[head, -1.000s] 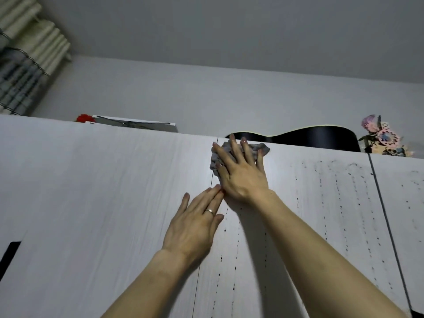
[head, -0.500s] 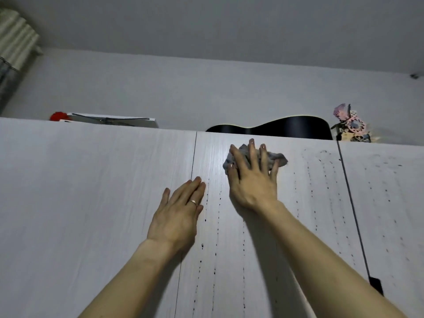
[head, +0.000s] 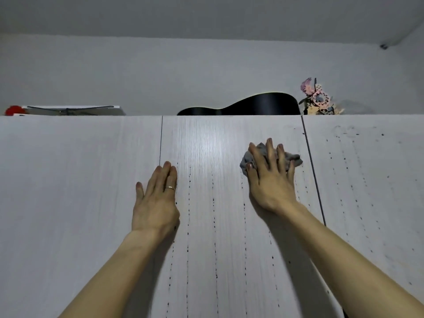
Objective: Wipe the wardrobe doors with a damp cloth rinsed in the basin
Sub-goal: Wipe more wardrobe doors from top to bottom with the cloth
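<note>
Pale wood-grain wardrobe doors fill the lower view; the middle door (head: 218, 143) carries vertical trails of dark water drops. My right hand (head: 270, 180) presses a crumpled grey cloth (head: 294, 158) flat against the upper right part of that door, close to the gap with the right door (head: 367, 180). My left hand (head: 156, 203), wearing a ring, lies flat with fingers together across the seam between the left door (head: 68, 191) and the middle door. No basin is in view.
On top of the wardrobe lie a black guitar (head: 252, 107), a bunch of pink flowers (head: 317, 99), a flat white box (head: 73, 110) and a red object (head: 13, 110). Behind them are the grey wall and ceiling.
My right hand has slid the cloth to the right across the middle door and a little down from its top edge. The view has shifted right; my left hand stays at the seam.
</note>
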A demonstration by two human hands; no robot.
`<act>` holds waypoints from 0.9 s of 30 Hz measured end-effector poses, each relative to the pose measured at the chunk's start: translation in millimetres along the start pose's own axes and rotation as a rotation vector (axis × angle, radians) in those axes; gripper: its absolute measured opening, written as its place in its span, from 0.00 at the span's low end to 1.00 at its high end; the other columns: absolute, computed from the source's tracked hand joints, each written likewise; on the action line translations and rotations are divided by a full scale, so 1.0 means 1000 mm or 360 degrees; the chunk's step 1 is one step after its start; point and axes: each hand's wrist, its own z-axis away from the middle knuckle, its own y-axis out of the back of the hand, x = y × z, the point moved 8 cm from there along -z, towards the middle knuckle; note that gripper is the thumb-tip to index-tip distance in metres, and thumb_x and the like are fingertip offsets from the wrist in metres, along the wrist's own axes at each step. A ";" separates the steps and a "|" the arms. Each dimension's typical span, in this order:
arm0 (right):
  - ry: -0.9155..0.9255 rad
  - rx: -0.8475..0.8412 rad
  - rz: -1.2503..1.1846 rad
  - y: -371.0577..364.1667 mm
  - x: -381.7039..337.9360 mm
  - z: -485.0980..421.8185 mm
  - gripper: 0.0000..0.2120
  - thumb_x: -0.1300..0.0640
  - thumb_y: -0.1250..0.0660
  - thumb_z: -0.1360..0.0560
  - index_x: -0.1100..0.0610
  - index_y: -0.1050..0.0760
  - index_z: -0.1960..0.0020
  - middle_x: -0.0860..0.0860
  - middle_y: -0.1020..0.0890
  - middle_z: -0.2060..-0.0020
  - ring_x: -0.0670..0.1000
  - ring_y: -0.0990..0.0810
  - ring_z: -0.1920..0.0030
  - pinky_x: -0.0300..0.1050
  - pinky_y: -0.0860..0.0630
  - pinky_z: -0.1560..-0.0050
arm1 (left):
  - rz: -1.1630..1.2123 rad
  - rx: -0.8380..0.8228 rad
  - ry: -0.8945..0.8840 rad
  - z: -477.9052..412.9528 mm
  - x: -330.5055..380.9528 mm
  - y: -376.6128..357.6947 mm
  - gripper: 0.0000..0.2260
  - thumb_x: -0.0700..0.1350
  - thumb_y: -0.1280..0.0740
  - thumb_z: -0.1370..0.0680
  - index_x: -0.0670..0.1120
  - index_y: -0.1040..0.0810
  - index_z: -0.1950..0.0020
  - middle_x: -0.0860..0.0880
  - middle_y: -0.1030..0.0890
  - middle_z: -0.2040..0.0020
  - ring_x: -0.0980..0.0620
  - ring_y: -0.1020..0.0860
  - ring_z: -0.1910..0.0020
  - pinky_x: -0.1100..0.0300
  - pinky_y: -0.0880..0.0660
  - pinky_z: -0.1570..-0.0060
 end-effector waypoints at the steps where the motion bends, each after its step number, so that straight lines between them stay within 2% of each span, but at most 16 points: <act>1: 0.0034 -0.0033 0.0034 -0.001 0.004 0.005 0.26 0.40 0.58 0.16 0.37 0.59 0.20 0.45 0.65 0.20 0.52 0.70 0.22 0.62 0.67 0.24 | -0.0002 0.0004 0.0007 0.000 0.001 0.000 0.44 0.33 0.39 0.27 0.48 0.63 0.19 0.53 0.65 0.19 0.53 0.65 0.21 0.45 0.61 0.23; 4: 0.0063 -0.0047 0.0088 0.010 0.017 -0.028 0.26 0.39 0.58 0.17 0.38 0.59 0.20 0.45 0.64 0.20 0.52 0.69 0.21 0.62 0.66 0.24 | -0.0008 0.0020 0.0022 0.000 0.001 -0.001 0.46 0.32 0.38 0.28 0.49 0.63 0.19 0.54 0.65 0.20 0.54 0.64 0.21 0.45 0.59 0.23; 8: -0.0135 0.0022 -0.0019 0.036 0.042 -0.091 0.27 0.40 0.57 0.16 0.41 0.58 0.19 0.49 0.62 0.19 0.55 0.65 0.21 0.61 0.64 0.22 | -0.0017 0.0068 -0.0006 0.001 -0.002 -0.001 0.46 0.32 0.38 0.29 0.50 0.63 0.19 0.55 0.65 0.20 0.55 0.64 0.21 0.46 0.58 0.23; 12: -0.0038 0.0154 -0.0081 0.026 0.040 -0.043 0.27 0.42 0.56 0.16 0.44 0.57 0.19 0.50 0.59 0.19 0.54 0.63 0.20 0.56 0.62 0.22 | 0.0014 0.0168 0.0007 0.002 0.000 -0.003 0.43 0.31 0.42 0.27 0.49 0.61 0.19 0.56 0.64 0.20 0.59 0.66 0.24 0.47 0.62 0.24; 16: 0.0025 0.0132 -0.0074 0.015 0.040 0.015 0.27 0.44 0.55 0.15 0.47 0.59 0.19 0.50 0.64 0.20 0.51 0.65 0.20 0.50 0.62 0.23 | 0.0054 0.0249 0.0048 0.004 0.003 -0.007 0.40 0.30 0.45 0.27 0.47 0.58 0.18 0.53 0.59 0.18 0.55 0.62 0.21 0.45 0.61 0.23; 21: 0.0093 0.0119 -0.0044 0.029 0.044 -0.047 0.29 0.44 0.55 0.15 0.51 0.57 0.18 0.55 0.60 0.19 0.56 0.60 0.20 0.57 0.56 0.21 | 0.0030 0.0241 0.0056 0.002 0.003 -0.007 0.41 0.30 0.45 0.26 0.48 0.59 0.18 0.53 0.61 0.19 0.55 0.62 0.21 0.45 0.60 0.23; 24: -0.0039 0.0120 -0.0038 0.033 0.050 -0.073 0.30 0.42 0.55 0.16 0.50 0.61 0.18 0.55 0.62 0.20 0.56 0.64 0.20 0.59 0.61 0.21 | 0.0026 0.0229 0.0061 0.003 0.004 -0.008 0.40 0.30 0.46 0.25 0.48 0.61 0.19 0.54 0.62 0.19 0.55 0.63 0.21 0.46 0.61 0.23; 27: -0.0036 0.0087 -0.0107 0.021 0.035 -0.027 0.31 0.37 0.58 0.17 0.46 0.63 0.19 0.52 0.66 0.20 0.54 0.68 0.21 0.58 0.64 0.22 | 0.0001 0.0207 0.0056 0.005 0.005 -0.008 0.40 0.29 0.46 0.26 0.48 0.61 0.19 0.53 0.62 0.19 0.54 0.63 0.21 0.45 0.61 0.23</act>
